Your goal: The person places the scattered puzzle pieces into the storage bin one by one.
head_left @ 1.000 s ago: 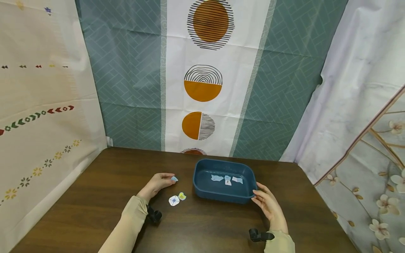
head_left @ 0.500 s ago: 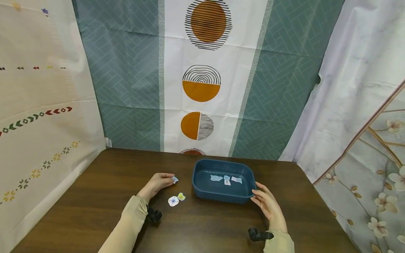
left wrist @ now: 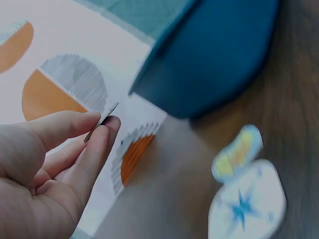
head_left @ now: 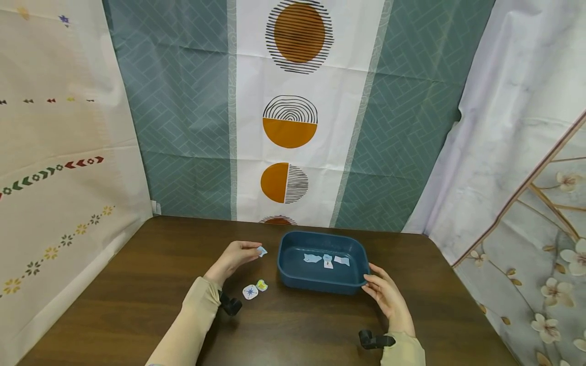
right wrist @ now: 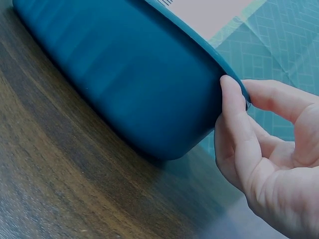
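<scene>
Between its thumb and fingers, my left hand (head_left: pixel 232 260) pinches a small flat light-blue piece (head_left: pixel 262 251), left of the blue plastic basin (head_left: pixel 316 283). In the left wrist view that thin piece (left wrist: pixel 103 121) shows nearly edge-on, raised off the table. My right hand (head_left: pixel 388 299) grips the basin's right end; the right wrist view has thumb and fingers pinching the rim (right wrist: pixel 219 62). Inside the basin lie several pale blue and white flat pieces (head_left: pixel 313 258). On the table below my left hand are a white piece with a blue compass star (head_left: pixel 250 292) and a yellow-green piece (head_left: pixel 262 285).
The brown wooden table (head_left: pixel 293 330) carries all of this. A patterned cloth (head_left: pixel 192 168) hangs along its back edge, with a cream cloth (head_left: pixel 59 229) to the left and a flowered one (head_left: pixel 517 244) to the right. Both wrists wear black camera mounts.
My left hand has moved up and to the right with the light-blue piece, closer to the basin. My right hand stays on the rim. The view has shifted slightly.
</scene>
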Tool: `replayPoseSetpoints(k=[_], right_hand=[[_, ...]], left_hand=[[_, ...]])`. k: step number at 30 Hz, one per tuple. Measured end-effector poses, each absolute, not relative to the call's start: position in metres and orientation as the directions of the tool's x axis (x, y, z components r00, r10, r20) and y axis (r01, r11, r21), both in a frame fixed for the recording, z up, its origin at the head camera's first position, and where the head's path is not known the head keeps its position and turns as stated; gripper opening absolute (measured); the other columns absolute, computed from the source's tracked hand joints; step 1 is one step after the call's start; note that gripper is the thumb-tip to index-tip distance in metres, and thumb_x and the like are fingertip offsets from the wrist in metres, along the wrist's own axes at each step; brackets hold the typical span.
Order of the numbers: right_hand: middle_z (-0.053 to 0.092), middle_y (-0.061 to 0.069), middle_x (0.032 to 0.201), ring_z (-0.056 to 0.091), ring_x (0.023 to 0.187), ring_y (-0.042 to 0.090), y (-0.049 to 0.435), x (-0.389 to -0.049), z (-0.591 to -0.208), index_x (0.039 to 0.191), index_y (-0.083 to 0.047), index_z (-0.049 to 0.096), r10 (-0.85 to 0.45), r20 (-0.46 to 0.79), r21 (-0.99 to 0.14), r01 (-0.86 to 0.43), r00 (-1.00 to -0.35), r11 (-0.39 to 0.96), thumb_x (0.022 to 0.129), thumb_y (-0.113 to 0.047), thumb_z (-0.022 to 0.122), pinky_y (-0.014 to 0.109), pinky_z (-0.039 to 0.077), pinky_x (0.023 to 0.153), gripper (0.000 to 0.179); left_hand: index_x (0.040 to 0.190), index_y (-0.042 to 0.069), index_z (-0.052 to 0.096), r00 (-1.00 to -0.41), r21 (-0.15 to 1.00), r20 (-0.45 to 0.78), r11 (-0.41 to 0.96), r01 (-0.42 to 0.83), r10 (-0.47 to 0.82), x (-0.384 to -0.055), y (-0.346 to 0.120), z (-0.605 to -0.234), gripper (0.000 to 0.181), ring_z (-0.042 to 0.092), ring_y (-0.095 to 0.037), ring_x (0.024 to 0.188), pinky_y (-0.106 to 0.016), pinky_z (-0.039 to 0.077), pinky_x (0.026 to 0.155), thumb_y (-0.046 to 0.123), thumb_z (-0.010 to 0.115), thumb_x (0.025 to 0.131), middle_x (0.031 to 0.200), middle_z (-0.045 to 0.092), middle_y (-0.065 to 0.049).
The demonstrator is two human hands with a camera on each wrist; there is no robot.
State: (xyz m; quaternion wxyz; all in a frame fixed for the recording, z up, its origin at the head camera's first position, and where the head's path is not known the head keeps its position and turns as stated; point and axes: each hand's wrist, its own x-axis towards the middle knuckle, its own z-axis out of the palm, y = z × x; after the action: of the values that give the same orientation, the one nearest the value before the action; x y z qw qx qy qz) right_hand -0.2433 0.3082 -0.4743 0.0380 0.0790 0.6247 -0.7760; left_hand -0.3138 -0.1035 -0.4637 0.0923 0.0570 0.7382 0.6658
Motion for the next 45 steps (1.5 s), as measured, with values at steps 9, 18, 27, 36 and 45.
replayPoseSetpoints(k=[9,18,27,36,45], right_hand=[[0.059,-0.002,0.088,0.059,0.070,0.004,0.309,-0.244,-0.476,0.145,0.002,0.031,0.050,-0.160,-0.968,0.147,-0.986,-0.203,0.095,0.000,0.049,0.016,0.055,0.073,0.053],[0.059,-0.001,0.088,0.059,0.069,0.004,0.308,-0.242,-0.474,0.142,0.001,0.034,0.054,-0.158,-0.966,0.143,-0.986,-0.216,0.094,0.001,0.050,0.017,0.055,0.072,0.050],[0.059,-0.002,0.089,0.059,0.070,0.004,0.308,-0.244,-0.476,0.146,0.003,0.029,0.045,-0.155,-0.967,0.143,-0.987,-0.210,0.095,0.001,0.049,0.017,0.055,0.073,0.054],[0.060,-0.002,0.089,0.059,0.070,0.004,0.307,-0.244,-0.475,0.147,0.003,0.029,0.042,-0.159,-0.966,0.146,-0.986,-0.213,0.096,0.001,0.049,0.017,0.055,0.073,0.055],[0.061,-0.001,0.089,0.059,0.070,0.004,0.308,-0.244,-0.475,0.147,0.002,0.029,0.039,-0.170,-0.961,0.157,-0.985,-0.226,0.096,0.001,0.049,0.016,0.055,0.072,0.055]], left_hand=[[0.124,-0.015,0.058,-0.976,0.995,-0.026,0.095,-0.005,0.217,-0.319,-0.072,-0.441,0.038,0.069,-0.011,0.090,-0.038,0.052,0.095,0.004,0.065,0.092,0.116,0.066,-0.024],[0.121,-0.013,0.062,-0.979,0.993,-0.045,0.114,-0.023,0.198,-0.330,-0.032,-0.428,0.035,0.072,-0.019,0.092,-0.040,0.052,0.093,0.002,0.068,0.090,0.120,0.065,-0.026],[0.118,-0.013,0.064,-0.981,0.986,-0.075,0.158,-0.046,0.181,-0.339,-0.007,-0.421,0.030,0.071,-0.014,0.085,-0.039,0.052,0.093,-0.003,0.065,0.090,0.117,0.066,-0.027],[0.119,-0.013,0.063,-0.976,0.939,-0.089,0.344,-0.017,0.197,-0.344,0.004,-0.423,0.030,0.069,-0.033,0.102,-0.043,0.052,0.094,-0.003,0.062,0.091,0.125,0.061,-0.029],[0.107,-0.009,0.072,-0.981,0.749,-0.019,0.652,0.114,0.193,-0.347,0.016,-0.421,0.025,0.072,-0.028,0.087,-0.035,0.059,0.078,-0.003,0.068,0.083,0.108,0.071,-0.021]])
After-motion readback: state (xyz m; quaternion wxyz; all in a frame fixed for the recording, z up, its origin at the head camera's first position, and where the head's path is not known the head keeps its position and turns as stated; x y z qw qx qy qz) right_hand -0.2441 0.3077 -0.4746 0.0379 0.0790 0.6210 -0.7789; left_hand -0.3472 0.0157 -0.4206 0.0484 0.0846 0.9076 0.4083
